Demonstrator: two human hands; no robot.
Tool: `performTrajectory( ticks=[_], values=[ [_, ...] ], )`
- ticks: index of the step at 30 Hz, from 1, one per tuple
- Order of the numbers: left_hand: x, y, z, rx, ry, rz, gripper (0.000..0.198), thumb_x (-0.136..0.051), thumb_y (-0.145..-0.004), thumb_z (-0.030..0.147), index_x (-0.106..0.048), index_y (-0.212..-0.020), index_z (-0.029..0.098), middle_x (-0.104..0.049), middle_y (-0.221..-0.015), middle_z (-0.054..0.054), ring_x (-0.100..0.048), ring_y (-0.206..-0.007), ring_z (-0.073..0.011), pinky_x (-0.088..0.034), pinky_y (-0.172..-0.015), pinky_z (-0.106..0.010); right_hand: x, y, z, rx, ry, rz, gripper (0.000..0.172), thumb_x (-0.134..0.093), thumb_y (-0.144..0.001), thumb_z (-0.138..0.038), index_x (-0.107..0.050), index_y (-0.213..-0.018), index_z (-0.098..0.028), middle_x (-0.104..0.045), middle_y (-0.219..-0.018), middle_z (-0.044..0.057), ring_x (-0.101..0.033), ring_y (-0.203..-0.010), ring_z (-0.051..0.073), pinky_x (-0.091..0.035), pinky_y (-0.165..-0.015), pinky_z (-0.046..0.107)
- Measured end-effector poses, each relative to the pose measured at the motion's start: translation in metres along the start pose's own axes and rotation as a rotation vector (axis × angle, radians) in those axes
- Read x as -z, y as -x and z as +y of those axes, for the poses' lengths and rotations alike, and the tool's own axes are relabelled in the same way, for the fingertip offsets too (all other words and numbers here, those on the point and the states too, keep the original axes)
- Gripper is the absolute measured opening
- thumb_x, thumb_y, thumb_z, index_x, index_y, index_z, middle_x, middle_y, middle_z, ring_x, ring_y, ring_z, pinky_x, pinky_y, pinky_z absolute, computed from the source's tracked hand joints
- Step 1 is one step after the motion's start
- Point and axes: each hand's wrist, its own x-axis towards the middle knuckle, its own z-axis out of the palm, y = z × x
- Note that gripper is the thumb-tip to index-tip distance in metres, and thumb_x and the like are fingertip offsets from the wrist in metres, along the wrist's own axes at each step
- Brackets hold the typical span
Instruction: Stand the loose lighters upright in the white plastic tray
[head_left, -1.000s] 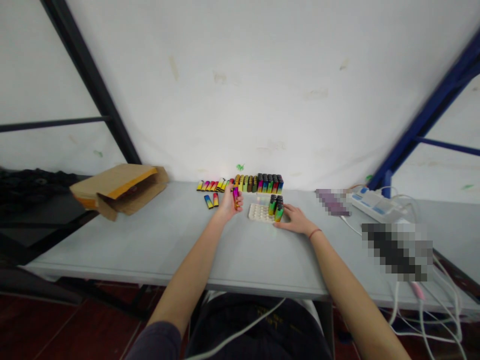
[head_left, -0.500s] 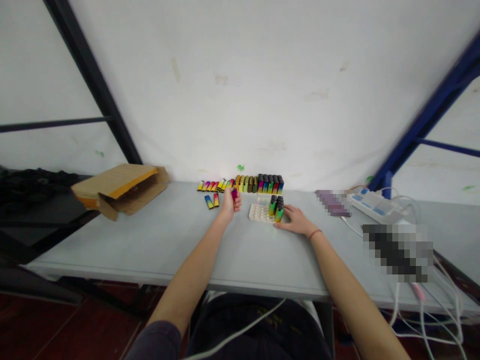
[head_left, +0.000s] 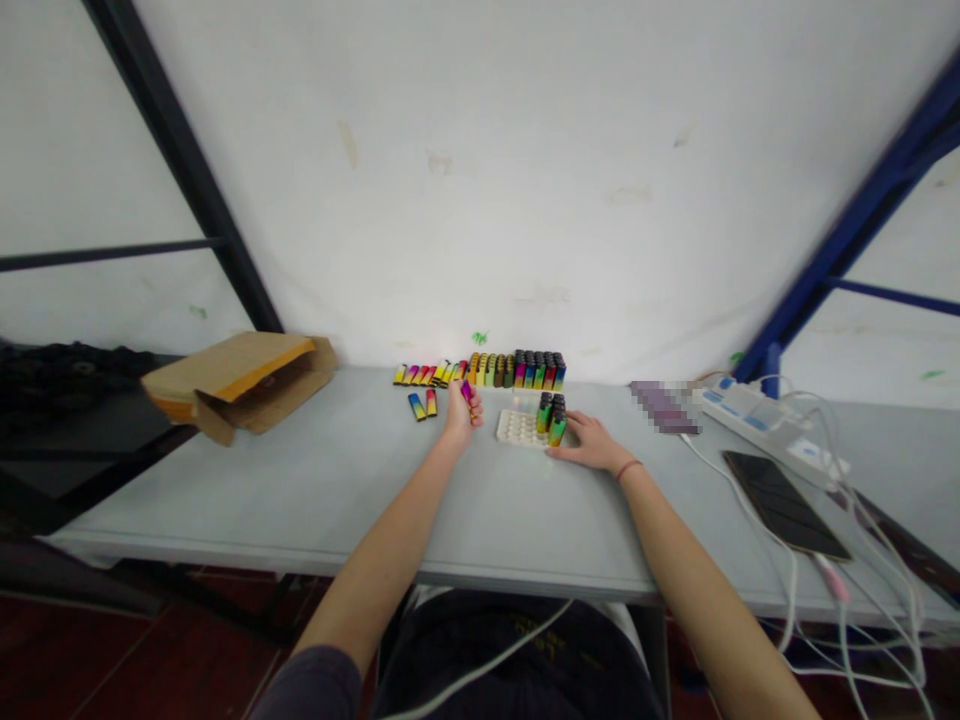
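Observation:
My left hand (head_left: 460, 411) is closed around a purple-and-yellow lighter (head_left: 467, 390), tilted above the table. Right of it lies a white tray (head_left: 512, 427) with rows of round holes. Several green-and-yellow lighters (head_left: 556, 430) with black tops stand upright at the tray's right end. My right hand (head_left: 591, 440) grips that end, its thumb along the front edge and its fingers beside the lighters. Two loose lighters, one blue-and-yellow (head_left: 417, 406) and one red-and-yellow (head_left: 430, 402), lie left of my left hand.
Behind, a row of lighters lies flat (head_left: 415, 374), beside upright yellow ones (head_left: 491, 370) and a block with black tops (head_left: 540, 370). An open cardboard box (head_left: 240, 375) sits left. Rightward are a phone (head_left: 784, 500), a pixelated flat object (head_left: 664, 407), a power strip (head_left: 772, 420) and white cables.
The lighter in my left hand has tilted, its upper end leaning further left. My right hand stays at the tray.

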Motion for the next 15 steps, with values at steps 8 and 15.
performTrajectory(
  ticks=[8,15],
  values=[
    [0.0032,0.002,0.0063,0.029,0.014,0.082,0.031,-0.044,-0.089,0.047,-0.04,-0.071,0.023,-0.029,-0.046,0.01,-0.023,-0.032,-0.0061,-0.012,-0.035,-0.016,-0.0001,-0.0002,0.0005,-0.001,0.004,-0.008,0.084,-0.067,-0.08,-0.073,-0.057,-0.144,-0.02,-0.051,-0.153,0.018,-0.047,-0.14,0.038,-0.034,-0.118,0.054],
    [0.0009,-0.0018,-0.001,0.014,-0.079,0.009,0.033,-0.047,-0.089,0.054,-0.046,-0.079,0.022,-0.038,-0.054,0.008,-0.033,-0.039,-0.0075,-0.026,-0.038,-0.017,0.0,0.0002,0.0005,-0.001,-0.002,-0.009,0.083,-0.068,-0.08,-0.071,-0.057,-0.145,-0.02,-0.051,-0.153,0.018,-0.047,-0.14,0.039,-0.033,-0.118,0.056]
  ],
)
